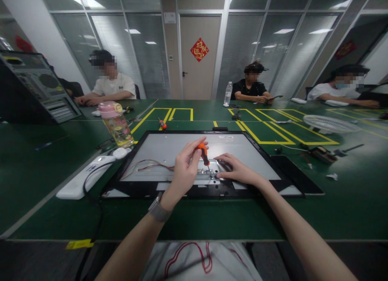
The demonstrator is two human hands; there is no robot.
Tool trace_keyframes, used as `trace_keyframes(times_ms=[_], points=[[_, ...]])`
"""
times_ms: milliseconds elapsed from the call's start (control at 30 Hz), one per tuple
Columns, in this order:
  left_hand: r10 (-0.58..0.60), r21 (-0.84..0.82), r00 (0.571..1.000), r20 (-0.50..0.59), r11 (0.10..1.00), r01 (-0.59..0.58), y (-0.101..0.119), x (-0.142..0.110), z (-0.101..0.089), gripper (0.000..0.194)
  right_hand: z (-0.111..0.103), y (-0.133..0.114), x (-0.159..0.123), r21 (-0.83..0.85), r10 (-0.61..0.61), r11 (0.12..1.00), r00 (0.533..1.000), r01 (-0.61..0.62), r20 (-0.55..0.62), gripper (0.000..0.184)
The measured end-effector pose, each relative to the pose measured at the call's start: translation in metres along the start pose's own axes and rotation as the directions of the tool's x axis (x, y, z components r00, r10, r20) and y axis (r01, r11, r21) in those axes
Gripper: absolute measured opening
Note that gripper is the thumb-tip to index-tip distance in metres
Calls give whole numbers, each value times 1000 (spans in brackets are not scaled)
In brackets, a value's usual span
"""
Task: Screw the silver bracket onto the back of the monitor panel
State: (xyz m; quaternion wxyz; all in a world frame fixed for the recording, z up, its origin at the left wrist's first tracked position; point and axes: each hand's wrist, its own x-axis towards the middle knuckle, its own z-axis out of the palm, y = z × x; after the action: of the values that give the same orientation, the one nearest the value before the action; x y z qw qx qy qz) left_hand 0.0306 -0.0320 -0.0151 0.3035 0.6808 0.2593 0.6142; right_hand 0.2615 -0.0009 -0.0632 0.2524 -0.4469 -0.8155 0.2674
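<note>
A flat display panel [157, 145] with a black frame lies back side up on the green table. My left hand [186, 162] is closed around the orange and black handle of a screwdriver [203, 152], whose shaft points down at a small metal bracket [214, 166] near the panel's front edge. Thin wires [156, 165] run left from the bracket. At the bracket's right side, my right hand [236, 169] rests with its fingers curved and their tips touching the metal. Whether those fingertips pinch a small part is too small to tell.
Left of the panel are a white power strip [86, 178] with a black cable and a pink-lidded bottle [117, 123]. A computer case [36, 87] stands farther left. Another red screwdriver [163, 124] lies behind the panel. Several people sit across the green table [194, 218].
</note>
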Motion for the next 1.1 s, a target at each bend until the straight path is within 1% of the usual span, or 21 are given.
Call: trace_keyframes(times_ms=[133, 200, 267, 400, 467, 567, 733, 867, 933, 1000, 1100], points=[[7, 115, 994, -110, 993, 6, -1, 2, 0, 24, 0, -2, -1, 9, -3, 1000, 1000, 3, -4, 60], [16, 132, 993, -116, 991, -1, -1, 2, -1, 26, -1, -2, -2, 11, 3, 1000, 1000, -3, -2, 61], [24, 144, 995, -96, 990, -10, 0, 2, -2, 29, -1, -3, -2, 9, 8, 1000, 1000, -8, 3, 61], [18, 173, 991, -135, 985, 5, -1, 2, -2, 22, -2, -4, -2, 3, 6, 1000, 1000, -6, 3, 61], [14, 176, 993, -120, 984, 8, -1, 1, -2, 23, -2, -4, -2, 2, 4, 1000, 1000, -4, 3, 61], [22, 199, 998, -53, 980, -11, 0, 1, -2, 30, -1, -3, -1, -1, 6, 1000, 1000, -6, 8, 61], [106, 291, 992, -73, 953, -81, 1, 0, 0, 24, -1, -2, -1, -2, -18, 1000, 1000, 18, -8, 61], [99, 248, 995, -1, 964, -95, 0, -1, -1, 31, -1, -3, -1, 6, -17, 1000, 1000, 17, -4, 60], [109, 255, 994, -13, 961, -102, 0, -1, -2, 29, -1, -3, -1, 10, -8, 1000, 1000, 8, -5, 61], [142, 300, 989, -37, 946, -125, 0, 0, -2, 25, -1, -3, -1, 10, -2, 1000, 1000, 2, -6, 60], [158, 327, 987, -13, 934, -145, 1, 0, -2, 27, 0, -3, -1, 6, -6, 1000, 1000, 6, -4, 60]])
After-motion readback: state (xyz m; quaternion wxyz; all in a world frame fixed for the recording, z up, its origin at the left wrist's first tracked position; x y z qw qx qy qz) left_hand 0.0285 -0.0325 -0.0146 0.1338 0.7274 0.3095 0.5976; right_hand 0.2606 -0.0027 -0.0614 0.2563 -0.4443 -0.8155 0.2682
